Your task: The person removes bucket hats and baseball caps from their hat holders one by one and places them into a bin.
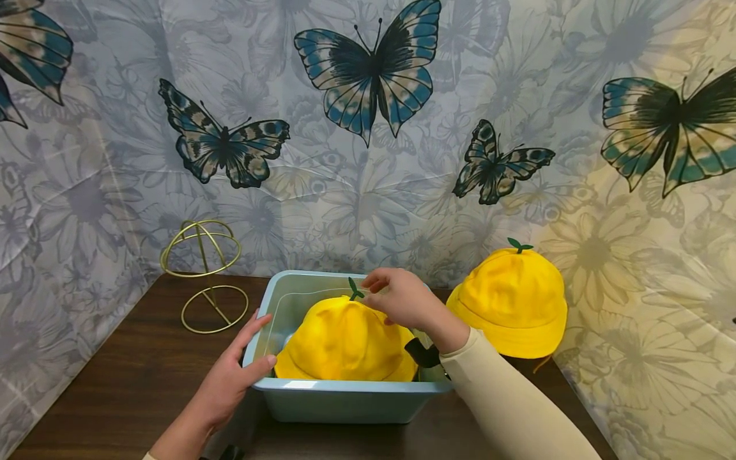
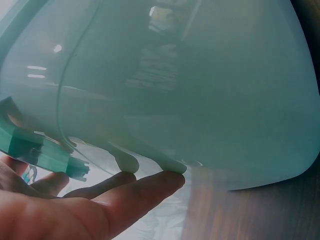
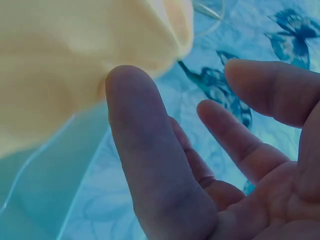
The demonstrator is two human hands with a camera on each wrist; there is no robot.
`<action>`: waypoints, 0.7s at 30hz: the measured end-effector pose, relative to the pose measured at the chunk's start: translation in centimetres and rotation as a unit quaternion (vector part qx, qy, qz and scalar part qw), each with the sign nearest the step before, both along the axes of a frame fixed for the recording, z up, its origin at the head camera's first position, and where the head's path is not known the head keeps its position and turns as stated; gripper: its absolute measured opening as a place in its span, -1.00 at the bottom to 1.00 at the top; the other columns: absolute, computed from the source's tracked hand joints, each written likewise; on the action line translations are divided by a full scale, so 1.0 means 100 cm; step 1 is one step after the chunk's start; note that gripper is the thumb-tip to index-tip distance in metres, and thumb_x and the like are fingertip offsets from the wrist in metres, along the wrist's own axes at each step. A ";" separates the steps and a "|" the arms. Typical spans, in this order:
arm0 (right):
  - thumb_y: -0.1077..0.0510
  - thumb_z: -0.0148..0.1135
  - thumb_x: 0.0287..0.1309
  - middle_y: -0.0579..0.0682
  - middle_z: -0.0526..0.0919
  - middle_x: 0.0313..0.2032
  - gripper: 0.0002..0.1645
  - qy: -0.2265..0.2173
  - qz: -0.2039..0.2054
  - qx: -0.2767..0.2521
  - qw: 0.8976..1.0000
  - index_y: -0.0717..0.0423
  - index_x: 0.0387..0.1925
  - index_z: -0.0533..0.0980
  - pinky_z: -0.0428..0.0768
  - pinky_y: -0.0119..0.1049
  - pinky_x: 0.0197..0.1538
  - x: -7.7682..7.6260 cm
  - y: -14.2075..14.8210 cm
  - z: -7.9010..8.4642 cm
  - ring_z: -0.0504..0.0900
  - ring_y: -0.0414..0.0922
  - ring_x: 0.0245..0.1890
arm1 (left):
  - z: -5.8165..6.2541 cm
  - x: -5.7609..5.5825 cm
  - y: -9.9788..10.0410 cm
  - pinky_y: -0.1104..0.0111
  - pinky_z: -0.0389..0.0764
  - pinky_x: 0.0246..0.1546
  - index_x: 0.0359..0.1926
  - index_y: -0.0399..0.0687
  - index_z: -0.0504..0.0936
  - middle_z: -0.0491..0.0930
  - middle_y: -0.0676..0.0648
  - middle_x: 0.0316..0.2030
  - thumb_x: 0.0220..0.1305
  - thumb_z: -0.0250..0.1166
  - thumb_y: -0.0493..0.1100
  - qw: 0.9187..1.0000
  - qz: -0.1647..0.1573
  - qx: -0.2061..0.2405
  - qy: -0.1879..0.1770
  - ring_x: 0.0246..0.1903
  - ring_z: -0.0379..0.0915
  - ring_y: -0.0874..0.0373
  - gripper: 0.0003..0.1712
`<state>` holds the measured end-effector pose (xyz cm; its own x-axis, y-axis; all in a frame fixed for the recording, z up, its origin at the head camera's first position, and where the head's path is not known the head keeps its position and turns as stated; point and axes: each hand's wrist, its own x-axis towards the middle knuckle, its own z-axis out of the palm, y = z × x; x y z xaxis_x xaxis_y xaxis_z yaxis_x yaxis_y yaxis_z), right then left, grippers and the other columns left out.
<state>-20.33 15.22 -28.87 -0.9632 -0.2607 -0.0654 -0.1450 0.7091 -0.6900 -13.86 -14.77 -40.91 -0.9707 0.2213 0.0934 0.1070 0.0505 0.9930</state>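
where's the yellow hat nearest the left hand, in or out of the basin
In: the yellow sprout hat sits within the light-blue basin, whose front rim overlaps its brim in the head view; its underside is hidden.

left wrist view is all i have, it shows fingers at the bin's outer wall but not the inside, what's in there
Observer: A yellow hat with a green sprout on top sits inside the bin.
Operator: and the right hand, is it gripping that sprout
Observer: No, the right wrist view shows the right hand beside it with thumb and fingers spread apart.
Operator: anything on the table to the left of the bin
Observer: Yes, a gold wire stand, with nothing on it.
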 end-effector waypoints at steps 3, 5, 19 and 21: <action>0.14 0.33 0.27 0.00 0.61 -0.03 -0.68 0.000 -0.010 -0.020 1.000 0.02 0.05 0.60 0.67 -0.12 -0.31 0.001 0.011 0.004 0.64 -0.01 -0.21 | -0.001 0.000 0.000 -0.05 0.25 0.18 0.51 -0.11 0.14 -0.34 -0.17 0.57 0.36 0.24 -0.20 1.000 0.000 -0.001 0.002 0.44 -0.27 -0.32 -0.23; 0.13 0.32 0.28 0.00 0.61 -0.01 -0.67 0.002 -0.018 -0.029 0.999 0.01 0.07 0.59 0.67 -0.12 -0.29 0.002 0.018 0.007 0.64 -0.02 -0.17 | -0.001 0.000 0.000 -0.09 0.22 0.20 0.51 -0.11 0.15 -0.34 -0.17 0.57 0.36 0.24 -0.20 1.000 0.000 0.000 0.004 0.45 -0.28 -0.32 -0.23; 0.12 0.28 0.32 0.16 0.54 0.13 -0.57 -0.014 -0.054 -0.114 0.992 0.17 0.17 0.52 0.66 -0.06 -0.18 0.015 0.076 0.019 0.60 0.16 -0.01 | -0.001 -0.001 0.000 0.11 0.28 0.16 0.51 -0.11 0.14 -0.33 -0.15 0.57 0.36 0.24 -0.22 1.000 -0.003 0.002 0.001 0.44 -0.29 -0.30 -0.23; 0.12 0.27 0.33 0.19 0.52 0.14 -0.55 -0.009 -0.058 -0.113 0.992 0.19 0.19 0.50 0.66 -0.06 -0.17 0.016 0.083 0.021 0.59 0.19 0.01 | -0.001 -0.001 0.000 0.22 0.30 0.11 0.51 -0.11 0.14 -0.33 -0.15 0.57 0.36 0.24 -0.22 1.000 -0.003 0.003 0.001 0.44 -0.28 -0.29 -0.23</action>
